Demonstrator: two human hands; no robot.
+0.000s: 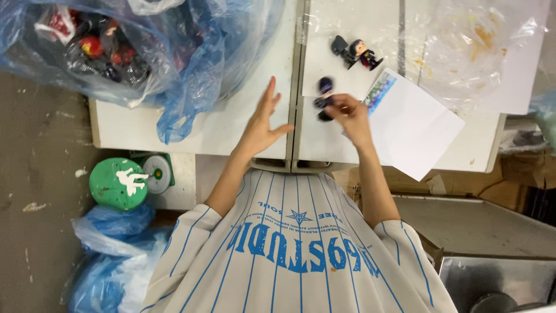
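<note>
My right hand [351, 116] is shut on a small dark toy figure with a purple head [324, 93], held just above the white table [214, 130]. My left hand [263, 124] hovers flat over the table to the left of it, fingers spread and holding nothing. Two more small dark figures [356, 53], one with red on it, lie on the table beyond my right hand. A white sheet of paper [417, 127] with a coloured picture at one corner lies under and right of my right hand.
A big blue plastic bag [116, 46] full of red and dark toys covers the table's far left. Crumpled clear film [480, 40] lies at the far right. Below the table are a green round lid [119, 182], blue bags [113, 249] and a metal bin [498, 281].
</note>
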